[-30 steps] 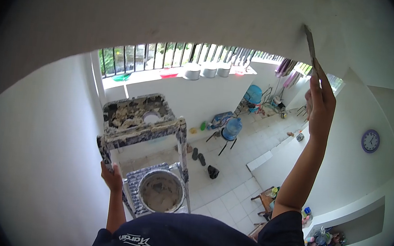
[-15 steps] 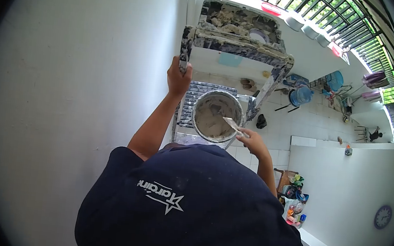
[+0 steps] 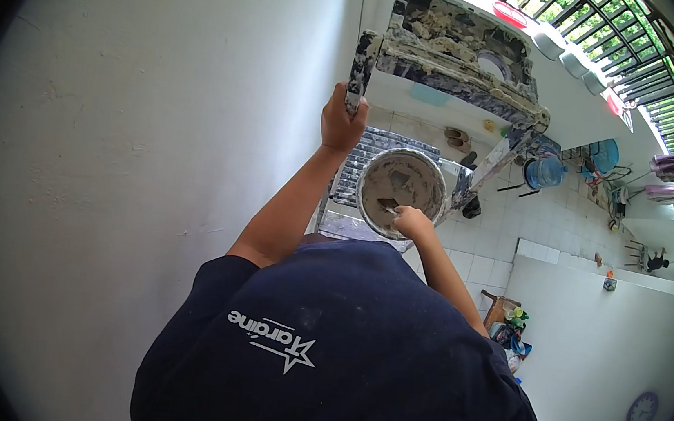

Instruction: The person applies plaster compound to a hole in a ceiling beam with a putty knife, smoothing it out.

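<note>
White wall (image 3: 138,148) fills the left side, viewed from high up on a stepladder (image 3: 452,54). One ladder rail, just below the top platform, is gripped by the left hand (image 3: 341,125), fingers wrapped tight. The platform is crusted with dried filler. That grip spot matches both earlier frames, so the bracing is unchanged.

Next over, a bucket (image 3: 402,180) is parked on the ladder shelf under the platform, between the rails, its inside smeared with grey filler. Over its near rim the right hand (image 3: 414,221) is held, fingers closed on the putty knife (image 3: 389,204), with the blade pointed down into the filler.

Change noted: a second ago the knife was held up against the overhead surface, arm stretched. Half a second ago it was brought level over the bucket. Now it is dipped inside. This is judged to be the reload part of the cycle, with the blade off the surface and no spreading in hand at this moment. How much filler is on the blade cannot be told, as it is too small.

Further right and far below, tiled floor (image 3: 549,225) is seen with a blue water jug (image 3: 544,171). A barred window (image 3: 627,31) is at top right and a wall clock (image 3: 642,411) at bottom right. Lower centre is blocked by the dark shirt (image 3: 339,350).
</note>
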### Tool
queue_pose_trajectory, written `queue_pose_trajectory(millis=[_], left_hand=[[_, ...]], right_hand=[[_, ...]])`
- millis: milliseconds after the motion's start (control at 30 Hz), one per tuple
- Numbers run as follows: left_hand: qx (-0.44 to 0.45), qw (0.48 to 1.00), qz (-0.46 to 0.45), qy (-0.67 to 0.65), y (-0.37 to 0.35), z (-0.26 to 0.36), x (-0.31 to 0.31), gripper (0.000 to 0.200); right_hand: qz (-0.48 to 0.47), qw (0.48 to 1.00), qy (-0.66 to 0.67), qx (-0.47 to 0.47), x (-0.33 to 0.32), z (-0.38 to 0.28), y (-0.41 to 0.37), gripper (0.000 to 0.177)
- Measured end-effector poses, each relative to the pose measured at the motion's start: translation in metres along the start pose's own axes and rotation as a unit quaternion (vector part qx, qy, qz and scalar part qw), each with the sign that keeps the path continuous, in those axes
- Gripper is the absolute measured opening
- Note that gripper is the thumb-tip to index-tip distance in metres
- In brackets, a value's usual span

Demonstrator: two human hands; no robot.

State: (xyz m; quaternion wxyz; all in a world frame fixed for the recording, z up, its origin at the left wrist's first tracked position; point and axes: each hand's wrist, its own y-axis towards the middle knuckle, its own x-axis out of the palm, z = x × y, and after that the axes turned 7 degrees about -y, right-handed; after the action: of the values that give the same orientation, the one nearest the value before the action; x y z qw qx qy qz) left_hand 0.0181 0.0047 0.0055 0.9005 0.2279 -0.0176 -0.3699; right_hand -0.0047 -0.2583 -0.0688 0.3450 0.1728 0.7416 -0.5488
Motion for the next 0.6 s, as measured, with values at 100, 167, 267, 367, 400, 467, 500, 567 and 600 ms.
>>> queue_pose_trajectory(millis=[100,167,267,367,400,467,500,567,600], left_hand=[[-0.010,1.000,-0.004,0.011,0.000,0.001,0.000,0.032],[-0.013,1.000,-0.001,0.001,0.000,0.004,0.000,0.031],[-0.011,1.000,0.002,-0.001,0.000,0.005,0.000,0.031],[-0.008,1.000,0.007,0.006,0.000,0.005,0.000,0.029],[-0.007,1.000,0.009,0.009,0.001,0.005,0.000,0.029],[-0.005,1.000,0.012,0.008,0.001,0.011,-0.001,0.028],[-0.004,1.000,0.011,0.007,0.001,0.013,-0.001,0.027],[-0.005,1.000,0.010,0.011,0.003,0.013,-0.002,0.026],[-0.006,1.000,0.010,0.013,0.001,0.013,-0.001,0.026]], right_hand=[[-0.003,0.997,-0.076,-0.017,0.002,0.010,-0.013,0.043],[0.001,0.993,-0.115,-0.030,0.004,0.016,-0.019,0.041],[0.005,0.990,-0.137,-0.037,-0.003,0.022,-0.029,0.037],[-0.011,0.988,-0.149,-0.027,-0.017,0.026,-0.023,0.036],[-0.023,0.986,-0.164,-0.022,-0.023,0.024,-0.017,0.038],[-0.031,0.982,-0.188,-0.003,-0.037,0.010,-0.015,0.039],[-0.021,0.986,-0.165,-0.013,-0.040,-0.002,-0.015,0.038],[-0.003,0.993,-0.118,-0.030,-0.042,-0.023,-0.013,0.037],[-0.007,0.996,-0.083,-0.038,-0.030,-0.023,0.000,0.043]])
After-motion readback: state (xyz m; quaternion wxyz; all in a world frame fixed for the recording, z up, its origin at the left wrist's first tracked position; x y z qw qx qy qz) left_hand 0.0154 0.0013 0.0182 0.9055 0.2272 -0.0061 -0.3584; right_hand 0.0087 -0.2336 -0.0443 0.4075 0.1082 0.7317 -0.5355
